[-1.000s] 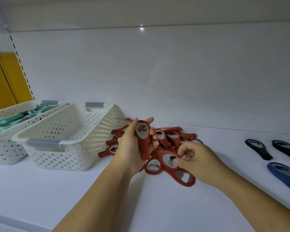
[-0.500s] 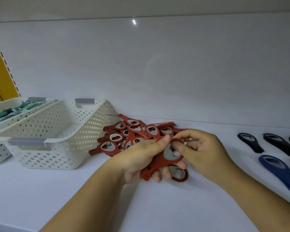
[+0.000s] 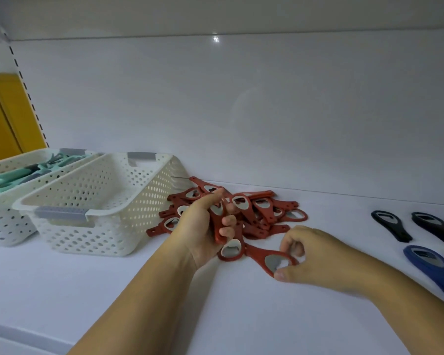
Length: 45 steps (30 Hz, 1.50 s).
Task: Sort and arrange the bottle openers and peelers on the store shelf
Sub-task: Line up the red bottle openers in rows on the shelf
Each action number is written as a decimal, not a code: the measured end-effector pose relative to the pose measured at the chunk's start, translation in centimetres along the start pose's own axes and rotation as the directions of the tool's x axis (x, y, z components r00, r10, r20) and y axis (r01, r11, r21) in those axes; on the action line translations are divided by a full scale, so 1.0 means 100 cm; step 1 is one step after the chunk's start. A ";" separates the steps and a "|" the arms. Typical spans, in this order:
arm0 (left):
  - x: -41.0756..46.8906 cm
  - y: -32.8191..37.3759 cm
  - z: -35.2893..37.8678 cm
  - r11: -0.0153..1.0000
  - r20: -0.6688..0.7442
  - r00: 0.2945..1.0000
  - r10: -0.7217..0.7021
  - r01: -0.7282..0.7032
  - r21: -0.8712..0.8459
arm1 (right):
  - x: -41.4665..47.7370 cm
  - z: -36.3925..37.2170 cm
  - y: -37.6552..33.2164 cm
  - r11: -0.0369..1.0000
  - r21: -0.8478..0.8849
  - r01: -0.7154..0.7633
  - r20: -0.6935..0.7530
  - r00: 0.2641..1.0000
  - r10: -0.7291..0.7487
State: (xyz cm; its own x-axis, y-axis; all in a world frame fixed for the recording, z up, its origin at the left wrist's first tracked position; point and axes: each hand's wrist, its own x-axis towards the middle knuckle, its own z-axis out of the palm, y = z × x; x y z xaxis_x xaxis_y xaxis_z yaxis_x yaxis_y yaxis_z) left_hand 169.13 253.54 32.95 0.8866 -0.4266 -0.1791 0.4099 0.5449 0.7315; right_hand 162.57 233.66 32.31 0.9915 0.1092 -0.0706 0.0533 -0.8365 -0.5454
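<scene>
Fingers of the left hand gripped several flat red plastic bottle openers; the right hand pinched another red opener.

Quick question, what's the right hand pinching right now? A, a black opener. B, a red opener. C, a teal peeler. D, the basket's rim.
B: the right hand pinches the round head of a red opener, while the left hand grips a bunch of red openers.
</scene>
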 end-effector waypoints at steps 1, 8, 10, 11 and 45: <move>0.000 -0.001 0.000 1.000 -0.011 1.000 0.024 -0.024 -0.014 | 0.000 0.000 0.001 1.000 0.030 0.004 0.011 1.000 -0.005; -0.003 0.000 0.004 0.965 -0.011 0.966 0.258 -0.257 0.044 | 0.004 -0.016 0.007 0.996 0.025 0.087 -0.315 0.946 -0.075; -0.005 -0.001 0.006 0.975 0.021 0.977 0.214 -0.215 0.047 | 0.000 -0.017 0.002 0.965 0.177 0.195 -0.381 0.917 -0.115; -0.007 -0.002 0.008 0.982 0.050 0.985 0.163 -0.167 0.087 | -0.002 -0.015 -0.004 0.924 0.277 0.263 -0.386 0.911 -0.144; -0.006 -0.003 0.008 0.978 -0.127 0.982 0.142 -0.119 0.171 | 0.009 0.007 -0.012 0.911 0.222 0.348 -0.579 0.799 -0.164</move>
State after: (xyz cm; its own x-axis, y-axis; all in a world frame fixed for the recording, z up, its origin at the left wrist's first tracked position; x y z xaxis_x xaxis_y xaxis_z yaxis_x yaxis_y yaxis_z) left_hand 168.33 253.10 33.34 0.9558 -0.2495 -0.1559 0.2586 0.4599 0.8495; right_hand 163.36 235.16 32.35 0.8517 -0.0863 0.5168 0.3677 -0.6043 -0.7068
